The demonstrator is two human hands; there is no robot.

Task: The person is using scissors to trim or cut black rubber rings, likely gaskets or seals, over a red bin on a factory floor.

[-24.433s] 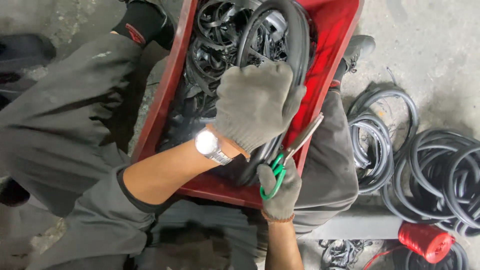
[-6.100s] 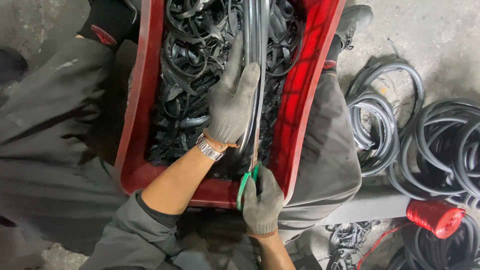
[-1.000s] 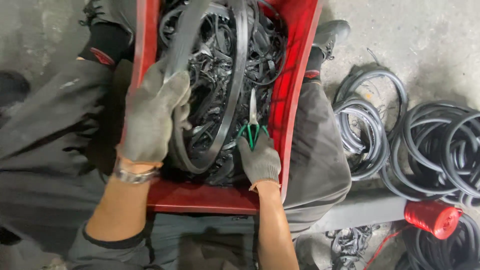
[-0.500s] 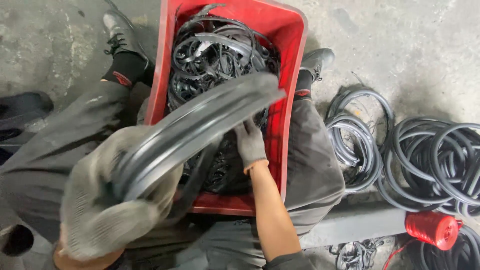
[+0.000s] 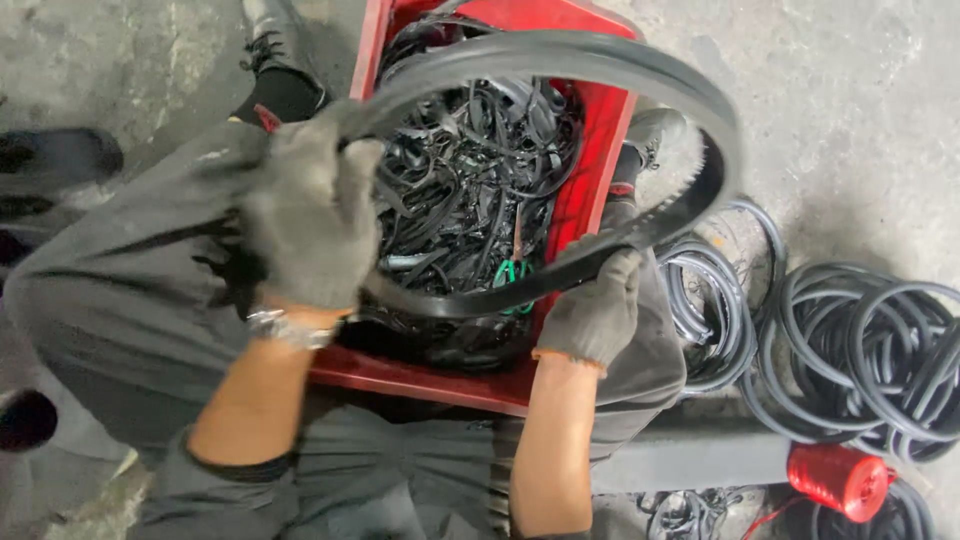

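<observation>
A large black rubber hoop, flat like a belt (image 5: pixel 640 75), is held up over a red plastic crate (image 5: pixel 590 150) that sits between the person's legs. The left hand (image 5: pixel 310 220), in a grey knit glove, is closed around the hoop on its left side, near the crate's left wall. The right hand (image 5: pixel 592 310), also gloved in grey, grips the hoop's lower right stretch just outside the crate's right wall. The hoop arcs from one hand up over the crate and round to the other, its right curve reaching out past the crate above the floor.

The crate is filled with a tangled heap of black rubber strips and rings (image 5: pixel 470 190), piled close to the rim. Among them, near the right wall, lie scissors with green handles (image 5: pixel 512 268), blades pointing away from the person.

On the concrete floor to the right of the crate lie coils of grey and black hose (image 5: pixel 860 350), and near them, lower down, a red spool (image 5: pixel 838 480).
</observation>
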